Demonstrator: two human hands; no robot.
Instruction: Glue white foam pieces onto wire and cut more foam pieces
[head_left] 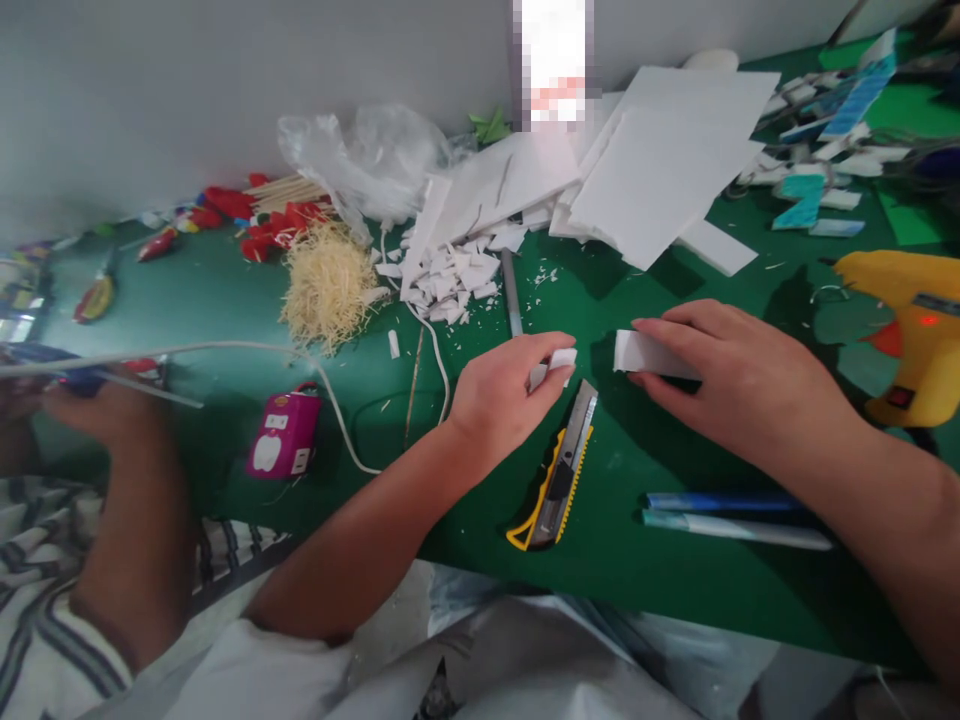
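My left hand (501, 392) pinches a small white foam piece (562, 357) between thumb and fingers over the green table. Across a short gap, my right hand (739, 365) grips a larger white foam block (646, 352), its far part hidden by the fingers. Just below and between the hands lies a yellow utility knife (556, 475), its blade end pointing away from me. Two thin rods, one blue (712, 502) and one pale with a teal end (731, 528), lie beneath my right forearm.
White foam sheets (667, 150) and white scraps (461, 280) lie at the back, beside pale shredded straw (330, 285). A yellow glue gun (904, 325) stands right. A magenta power adapter (285, 432) and white cord (337, 415) sit left, near another person's hand (101, 405).
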